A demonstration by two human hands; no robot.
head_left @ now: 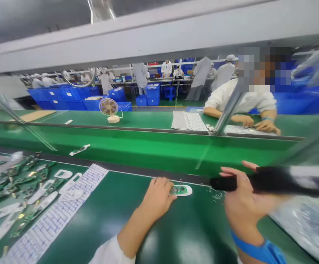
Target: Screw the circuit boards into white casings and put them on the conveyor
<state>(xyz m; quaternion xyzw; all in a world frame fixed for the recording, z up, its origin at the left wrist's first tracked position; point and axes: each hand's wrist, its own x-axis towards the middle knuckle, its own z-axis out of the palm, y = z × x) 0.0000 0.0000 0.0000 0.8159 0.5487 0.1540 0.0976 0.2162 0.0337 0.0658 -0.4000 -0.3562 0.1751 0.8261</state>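
Observation:
My left hand is closed on the left end of a white shell with a green circuit board in it, lying on the green mat. Thin wires stand up from the board. At the right, my right hand, with a blue band at the wrist, is wrapped round a black tool, which is blurred. The tool's dark tip points left, over small white bits scattered on the mat. A gap lies between the tool's tip and the board.
Green circuit boards and white shells are piled at the left beside a printed paper strip. A clear plastic bag lies at the right. Beyond the green divider, a small fan stands and a person works.

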